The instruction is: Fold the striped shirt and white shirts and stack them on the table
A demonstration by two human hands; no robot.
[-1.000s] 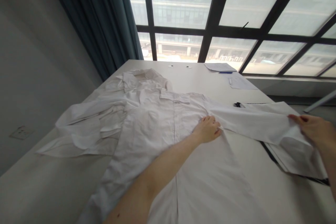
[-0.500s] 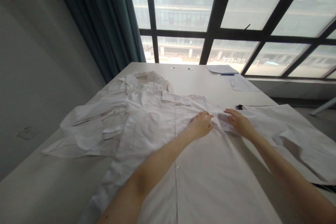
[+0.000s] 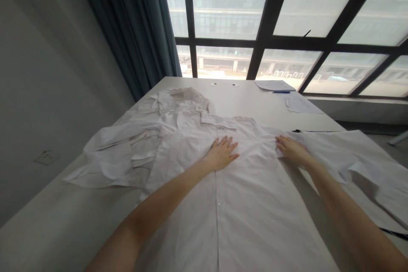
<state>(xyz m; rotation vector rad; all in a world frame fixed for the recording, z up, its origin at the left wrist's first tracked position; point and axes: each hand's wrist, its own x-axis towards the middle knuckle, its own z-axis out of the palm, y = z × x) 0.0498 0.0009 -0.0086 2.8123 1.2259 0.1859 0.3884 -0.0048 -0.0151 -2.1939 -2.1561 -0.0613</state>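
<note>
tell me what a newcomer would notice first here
A long white button-front garment lies spread on the white table, with the left hand and right hand flat on its chest. Behind the table, a large black-framed window fills the view, a dark teal curtain at its left.

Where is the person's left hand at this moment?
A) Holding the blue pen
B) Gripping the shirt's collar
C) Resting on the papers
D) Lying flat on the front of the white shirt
D. The left hand lies open with its fingers spread on the front of the white shirt, below the collar, and it grips nothing.
</note>
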